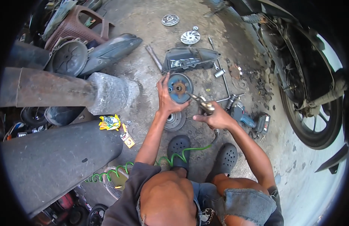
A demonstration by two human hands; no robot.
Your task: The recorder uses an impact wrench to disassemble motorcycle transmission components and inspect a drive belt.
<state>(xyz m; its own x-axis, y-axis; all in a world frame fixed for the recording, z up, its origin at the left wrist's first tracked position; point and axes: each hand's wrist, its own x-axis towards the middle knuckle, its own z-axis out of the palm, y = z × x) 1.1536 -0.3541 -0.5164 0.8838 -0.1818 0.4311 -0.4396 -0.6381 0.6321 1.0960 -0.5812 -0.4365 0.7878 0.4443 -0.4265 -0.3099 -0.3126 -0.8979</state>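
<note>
A round clutch drum (179,89) with a bluish face and a rusty hub is gripped at its left and lower rim by my left hand (167,99). Just right of it, my right hand (219,117) is wrapped round a metal air blow gun (206,107). The gun's nozzle points at the drum's right edge; whether it touches cannot be made out. From the gun a green coiled hose (195,149) runs down and left past my shoes. Beneath my left hand a grey pulley assembly (176,123) lies on the ground, partly hidden.
Beyond the drum lies a black casing cover (193,57), with a finned pulley half (190,37) and a metal disc (170,20) farther off. A long-handled wrench (224,81) and a cordless impact wrench (253,121) lie right. A motorcycle wheel (320,136) and a concrete-footed post (110,90) flank me.
</note>
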